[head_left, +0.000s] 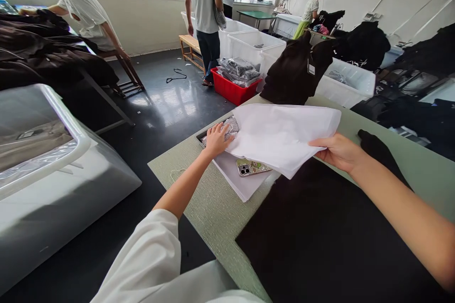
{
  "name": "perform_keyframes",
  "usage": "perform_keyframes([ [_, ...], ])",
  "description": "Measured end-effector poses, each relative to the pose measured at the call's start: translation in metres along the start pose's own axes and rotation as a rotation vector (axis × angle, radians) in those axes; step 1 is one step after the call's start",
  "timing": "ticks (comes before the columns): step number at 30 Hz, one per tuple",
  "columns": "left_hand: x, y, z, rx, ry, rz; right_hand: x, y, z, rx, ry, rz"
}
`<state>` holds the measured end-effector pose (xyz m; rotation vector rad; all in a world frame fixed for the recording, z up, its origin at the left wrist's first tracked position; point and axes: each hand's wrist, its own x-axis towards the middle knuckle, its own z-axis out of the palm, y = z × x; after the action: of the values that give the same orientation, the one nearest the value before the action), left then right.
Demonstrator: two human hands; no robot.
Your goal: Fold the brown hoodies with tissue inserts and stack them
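Note:
My right hand (pixel 336 150) pinches the near right edge of a white paper sheet (pixel 284 128), raised at a slant above the table. My left hand (pixel 216 142) lies with fingers spread at a shallow dark tray (pixel 202 136), touching small grey-white items (pixel 232 128) whose kind I cannot make out. Partly under the raised sheet, a phone in a patterned case (pixel 245 168) rests on more white paper (pixel 243 187). A black garment (pixel 320 236) is spread flat on the table, beneath my right forearm.
The green table (pixel 188 175) has a black garment pile (pixel 291 73) with a tag at its far edge. Beyond stand a red crate (pixel 231 91) of bagged items and white bins (pixel 256 42). A large translucent bin (pixel 71 189) is at left. Several people are nearby.

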<state>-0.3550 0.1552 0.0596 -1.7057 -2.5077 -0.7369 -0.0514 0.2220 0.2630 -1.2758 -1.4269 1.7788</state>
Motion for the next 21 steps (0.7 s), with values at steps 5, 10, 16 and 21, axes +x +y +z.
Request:
perform_keyframes([
  [5,0.013,-0.001,0.004,0.047,-0.024,-0.205,-0.001,0.005,0.005,-0.002,-0.038,0.027],
  [10,0.019,-0.007,0.005,0.03,-0.005,-0.398,-0.005,0.011,-0.019,0.013,0.006,0.02],
  [16,0.014,-0.002,0.008,0.063,-0.054,-0.242,-0.023,0.024,-0.061,0.079,0.119,-0.012],
  [21,0.005,0.021,0.001,0.067,0.09,-0.177,-0.046,0.054,-0.096,0.153,0.249,-0.017],
])
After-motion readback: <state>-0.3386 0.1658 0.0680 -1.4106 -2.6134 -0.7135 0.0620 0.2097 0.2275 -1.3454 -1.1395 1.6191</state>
